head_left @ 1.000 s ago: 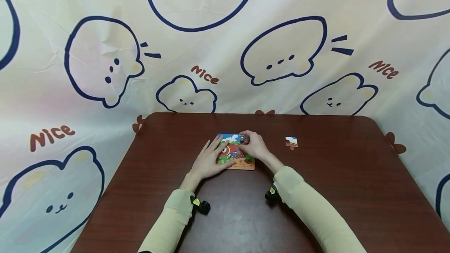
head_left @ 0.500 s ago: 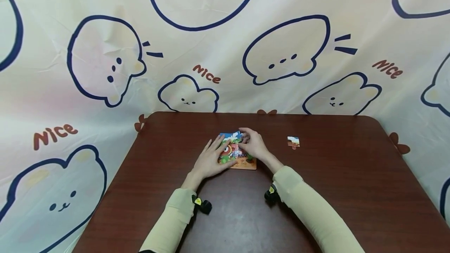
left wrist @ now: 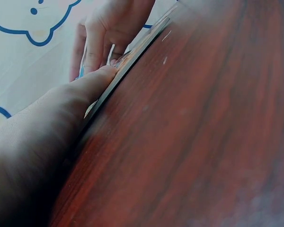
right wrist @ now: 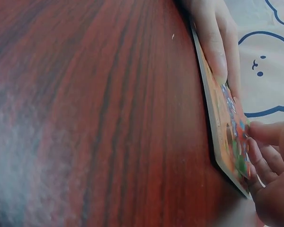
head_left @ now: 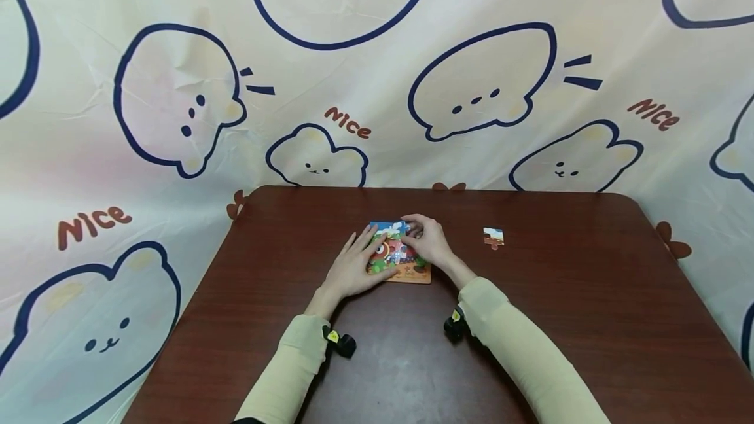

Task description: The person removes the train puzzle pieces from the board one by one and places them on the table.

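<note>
A small picture puzzle (head_left: 408, 273) lies near the middle of the table, with a blue sky, a red figure and orange ground on it. My left hand (head_left: 353, 267) rests over its left side, fingers stretched out and thumb along the near edge. At the upper right corner my right hand (head_left: 431, 241) pinches a puzzle piece between thumb and curled fingers; most of that piece is hidden. The right wrist view shows the puzzle's board (right wrist: 213, 113) from its edge, with the fingers of both hands on it. Off to the right lies a loose puzzle piece (head_left: 493, 236), blue, white and brown.
The dark brown wooden table (head_left: 565, 319) extends on every side of the puzzle. Behind it hangs a pale cloth (head_left: 377, 70) with blue-outlined cartoon animals. A small black camera (head_left: 344, 345) sits at the left wrist, and another black camera (head_left: 455, 326) at the right.
The right fingers have shifted slightly at the puzzle's upper right corner. My left hand keeps its place on the puzzle. The whole view has drifted a little; the loose piece stays put.
</note>
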The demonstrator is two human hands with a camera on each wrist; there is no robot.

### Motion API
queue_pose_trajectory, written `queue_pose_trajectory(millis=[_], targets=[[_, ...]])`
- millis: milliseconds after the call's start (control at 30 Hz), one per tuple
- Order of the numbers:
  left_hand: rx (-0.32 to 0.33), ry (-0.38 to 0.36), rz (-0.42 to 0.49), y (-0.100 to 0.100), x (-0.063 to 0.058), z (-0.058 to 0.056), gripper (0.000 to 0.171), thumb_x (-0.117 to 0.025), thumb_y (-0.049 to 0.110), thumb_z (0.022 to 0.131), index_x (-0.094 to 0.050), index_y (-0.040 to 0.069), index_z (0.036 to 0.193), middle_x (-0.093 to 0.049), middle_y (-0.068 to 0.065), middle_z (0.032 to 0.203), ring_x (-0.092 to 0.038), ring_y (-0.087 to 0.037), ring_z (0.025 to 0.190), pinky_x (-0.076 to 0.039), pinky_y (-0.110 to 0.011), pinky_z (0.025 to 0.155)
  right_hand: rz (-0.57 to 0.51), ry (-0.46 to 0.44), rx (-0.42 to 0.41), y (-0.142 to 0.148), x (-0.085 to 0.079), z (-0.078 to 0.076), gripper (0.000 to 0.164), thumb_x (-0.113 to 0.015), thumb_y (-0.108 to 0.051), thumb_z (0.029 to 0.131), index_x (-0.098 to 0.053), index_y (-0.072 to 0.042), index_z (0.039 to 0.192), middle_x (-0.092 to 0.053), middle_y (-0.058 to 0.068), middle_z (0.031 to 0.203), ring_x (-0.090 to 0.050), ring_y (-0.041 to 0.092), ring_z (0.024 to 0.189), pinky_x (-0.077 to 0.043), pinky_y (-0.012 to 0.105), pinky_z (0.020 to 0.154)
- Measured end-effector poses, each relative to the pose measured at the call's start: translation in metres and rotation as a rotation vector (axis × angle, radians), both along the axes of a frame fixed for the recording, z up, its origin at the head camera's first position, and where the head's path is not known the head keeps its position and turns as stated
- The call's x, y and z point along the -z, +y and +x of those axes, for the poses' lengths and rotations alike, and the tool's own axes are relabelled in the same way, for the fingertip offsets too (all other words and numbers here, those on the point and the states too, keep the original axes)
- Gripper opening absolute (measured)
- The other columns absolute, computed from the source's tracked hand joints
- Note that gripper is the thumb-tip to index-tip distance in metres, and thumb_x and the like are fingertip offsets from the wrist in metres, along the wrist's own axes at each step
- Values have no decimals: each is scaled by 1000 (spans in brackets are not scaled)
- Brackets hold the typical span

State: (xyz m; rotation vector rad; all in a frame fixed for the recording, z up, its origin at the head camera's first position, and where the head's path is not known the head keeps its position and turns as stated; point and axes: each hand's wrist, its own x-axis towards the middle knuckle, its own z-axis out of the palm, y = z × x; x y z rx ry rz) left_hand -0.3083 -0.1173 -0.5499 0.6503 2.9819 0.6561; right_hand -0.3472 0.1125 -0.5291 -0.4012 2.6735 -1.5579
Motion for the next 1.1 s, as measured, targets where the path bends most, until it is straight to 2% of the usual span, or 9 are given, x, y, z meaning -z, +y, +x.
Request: queue_pose_trajectory(millis=[500, 800, 933, 1100], targets=[[-1, -21, -7, 1, -1, 0, 95, -67, 72, 98, -34, 26, 175, -22, -5, 186, -16, -23, 175, -11, -53, 144, -40, 22, 87, 1, 2, -1, 43, -81, -5, 99, -70, -1, 140, -77, 21, 114, -76, 33, 98, -65, 46, 88], [3, -13, -13, 1, -2, -1, 97, -67, 72, 98, -34, 25, 175, -23, -5, 186, -16, -24, 175, -11, -53, 144, -70, 55, 127, 12, 2, -3, 43, -82, -7, 99, -71, -3, 140, -77, 23, 116, -76, 37, 101, -64, 53, 92], [-2, -17, -10, 2, -3, 0, 96, -68, 73, 97, -35, 25, 174, -23, -5, 186, -16, -23, 175, -11, -53, 144, -72, 44, 130, 21, 2, -2, 43, -81, -9, 100, -70, -3, 141, -77, 24, 119, -75, 37, 103, -64, 51, 92], [-7, -15, -13, 1, -1, 0, 97, -68, 73, 97, -35, 25, 174, -22, -4, 186, -16, -23, 175, -10, -53, 144, -83, 30, 135, 38, 1, 0, 44, -80, -8, 101, -70, -2, 143, -76, 25, 121, -74, 38, 104, -63, 43, 89]])
